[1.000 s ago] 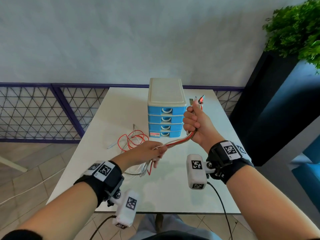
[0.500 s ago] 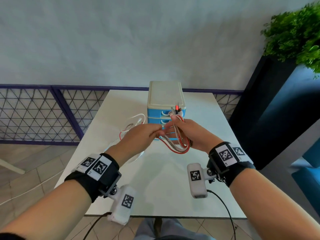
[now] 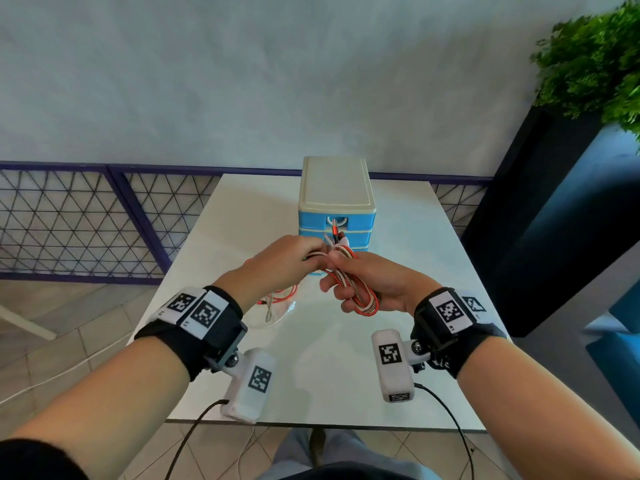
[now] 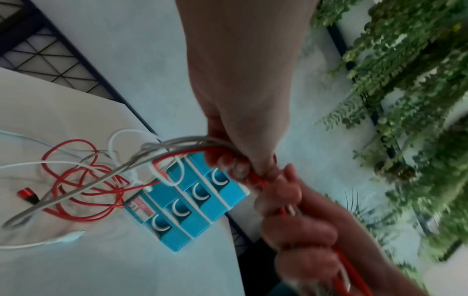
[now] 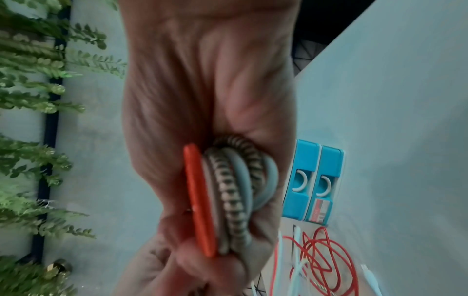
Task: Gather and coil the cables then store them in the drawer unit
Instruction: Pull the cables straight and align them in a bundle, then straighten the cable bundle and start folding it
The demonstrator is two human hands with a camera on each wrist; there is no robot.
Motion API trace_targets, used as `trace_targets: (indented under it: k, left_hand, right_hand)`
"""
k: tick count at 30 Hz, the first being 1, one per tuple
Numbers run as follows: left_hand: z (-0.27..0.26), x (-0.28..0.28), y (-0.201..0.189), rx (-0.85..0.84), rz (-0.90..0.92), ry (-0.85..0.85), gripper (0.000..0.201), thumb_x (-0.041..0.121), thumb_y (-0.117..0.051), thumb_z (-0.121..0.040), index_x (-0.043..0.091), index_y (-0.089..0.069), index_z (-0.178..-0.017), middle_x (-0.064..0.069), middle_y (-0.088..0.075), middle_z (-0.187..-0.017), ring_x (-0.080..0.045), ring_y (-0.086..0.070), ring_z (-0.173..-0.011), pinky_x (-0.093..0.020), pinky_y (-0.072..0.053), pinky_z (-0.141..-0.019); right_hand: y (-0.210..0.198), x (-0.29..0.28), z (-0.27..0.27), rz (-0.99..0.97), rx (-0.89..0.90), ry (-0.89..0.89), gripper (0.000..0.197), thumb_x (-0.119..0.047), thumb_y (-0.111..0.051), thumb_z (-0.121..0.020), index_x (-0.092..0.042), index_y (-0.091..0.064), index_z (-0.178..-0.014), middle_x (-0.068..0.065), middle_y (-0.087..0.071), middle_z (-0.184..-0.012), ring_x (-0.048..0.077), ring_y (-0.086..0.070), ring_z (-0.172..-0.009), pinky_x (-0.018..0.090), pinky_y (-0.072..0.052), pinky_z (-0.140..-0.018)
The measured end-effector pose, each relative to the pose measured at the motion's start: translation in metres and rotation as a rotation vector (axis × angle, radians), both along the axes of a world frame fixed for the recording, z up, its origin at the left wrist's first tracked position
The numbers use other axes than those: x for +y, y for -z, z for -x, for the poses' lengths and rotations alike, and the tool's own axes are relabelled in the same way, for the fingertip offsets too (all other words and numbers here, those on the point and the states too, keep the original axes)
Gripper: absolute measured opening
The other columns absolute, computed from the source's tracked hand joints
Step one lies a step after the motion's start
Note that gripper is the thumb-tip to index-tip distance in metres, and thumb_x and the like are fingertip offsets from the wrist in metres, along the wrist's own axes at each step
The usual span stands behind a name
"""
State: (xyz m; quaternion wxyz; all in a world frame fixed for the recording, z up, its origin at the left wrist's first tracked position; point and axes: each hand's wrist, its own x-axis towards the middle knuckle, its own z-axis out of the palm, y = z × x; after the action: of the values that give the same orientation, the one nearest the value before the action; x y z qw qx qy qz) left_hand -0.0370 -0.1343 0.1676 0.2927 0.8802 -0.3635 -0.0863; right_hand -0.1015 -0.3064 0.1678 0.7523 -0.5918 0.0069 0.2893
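Note:
My right hand (image 3: 349, 277) grips a coil of red, white and braided cables (image 3: 360, 296) above the table, seen close in the right wrist view as stacked loops (image 5: 228, 192). My left hand (image 3: 298, 254) pinches the same cable strands (image 4: 192, 146) right beside it, fingers curled. Loose lengths trail down from the left hand to a tangle of red and white cables (image 4: 81, 180) on the white table (image 3: 346, 375). Connector ends (image 3: 335, 233) stick up above the hands. Behind the hands stands the blue drawer unit (image 3: 336, 188), all its drawers (image 4: 192, 202) shut.
A dark planter with green foliage (image 3: 595, 57) stands at the right of the table. A purple mesh railing (image 3: 86, 223) runs behind the table's far edge. A loose red connector (image 4: 27, 195) lies on the table at the left.
The hands have come together in front of the drawer unit. The stretched cable now forms loops in my right hand, and the left hand has moved up close against it.

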Motion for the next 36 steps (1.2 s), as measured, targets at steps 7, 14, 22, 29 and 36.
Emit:
trace_targets:
  k: [7,14,22,29,36]
  left_hand:
    - [-0.006,0.008,-0.012,0.779,0.022,0.045,0.058,0.056,-0.022,-0.096,0.016,-0.050,-0.066,0.001,-0.036,-0.055,-0.014,-0.033,-0.050,-0.025,-0.030,-0.054]
    - [-0.007,0.013,-0.009,0.730,0.145,0.043,0.037,0.029,-0.032,-0.102,0.017,-0.053,-0.074,0.009,-0.033,-0.052,-0.008,-0.028,-0.052,-0.016,-0.031,-0.051]
    - [-0.006,0.020,-0.013,0.918,0.153,-0.028,0.054,0.054,-0.031,-0.095,0.011,-0.054,-0.072,-0.002,-0.045,-0.051,-0.015,-0.040,-0.047,-0.022,-0.037,-0.049]
    - [-0.004,0.036,-0.001,1.099,0.257,0.087,0.044,0.047,-0.027,-0.096,0.012,-0.048,-0.079,0.002,-0.037,-0.059,-0.015,-0.039,-0.058,-0.028,-0.034,-0.069]
    - [0.015,0.014,0.000,1.079,0.500,0.032,0.031,0.030,-0.027,-0.101,0.017,-0.039,-0.075,0.005,-0.034,-0.058,-0.010,-0.035,-0.050,-0.021,-0.042,-0.060]
  right_hand:
    - [0.001,-0.003,-0.002,0.071,-0.060,0.020,0.029,-0.033,-0.045,-0.101,-0.007,-0.052,-0.111,0.001,-0.053,-0.068,0.007,-0.042,-0.048,0.022,-0.043,-0.046]
    - [0.005,-0.001,-0.004,0.205,-0.086,-0.036,0.024,-0.019,-0.051,-0.099,0.000,-0.058,-0.112,0.005,-0.067,-0.076,0.008,-0.050,-0.052,0.022,-0.047,-0.051]
    - [0.008,-0.006,-0.005,0.122,-0.117,0.034,0.021,-0.021,-0.045,-0.102,-0.011,-0.053,-0.086,-0.002,-0.052,-0.062,0.010,-0.051,-0.052,0.025,-0.047,-0.054]
    - [0.011,-0.012,-0.006,0.037,-0.082,0.148,0.023,-0.025,-0.044,-0.102,-0.014,-0.049,-0.082,-0.004,-0.044,-0.059,0.008,-0.043,-0.050,0.023,-0.045,-0.051]
    - [0.018,0.006,-0.020,0.131,-0.220,0.346,0.029,-0.038,-0.047,-0.099,-0.013,-0.050,-0.083,-0.002,-0.038,-0.061,0.009,-0.041,-0.049,0.026,-0.045,-0.053]
